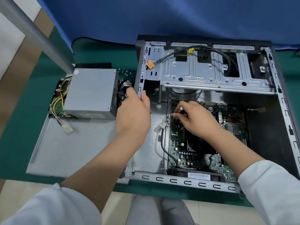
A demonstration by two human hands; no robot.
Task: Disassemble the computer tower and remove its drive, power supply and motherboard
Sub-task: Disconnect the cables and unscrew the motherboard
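The open computer tower [211, 75] lies on its side on the green table. Its green motherboard [203, 156] sits in the case floor. My left hand [134, 111] grips the case's left wall edge, thumb inside and fingers outside. My right hand [193, 117] rests on the upper left of the motherboard and pinches something small there; what it is I cannot tell. The grey power supply [92, 93] stands outside the case on the removed side panel [68, 146], its yellow and black cables [60, 111] trailing left. A drive is partly hidden behind the power supply.
Several loose screws [126, 72] lie on the green table [19, 127] behind the power supply. A grey metal pole [37, 34] slants up at the left. Blue cloth [162, 17] hangs behind the case. A black cable with yellow and orange plugs [191, 51] lies over the drive cage.
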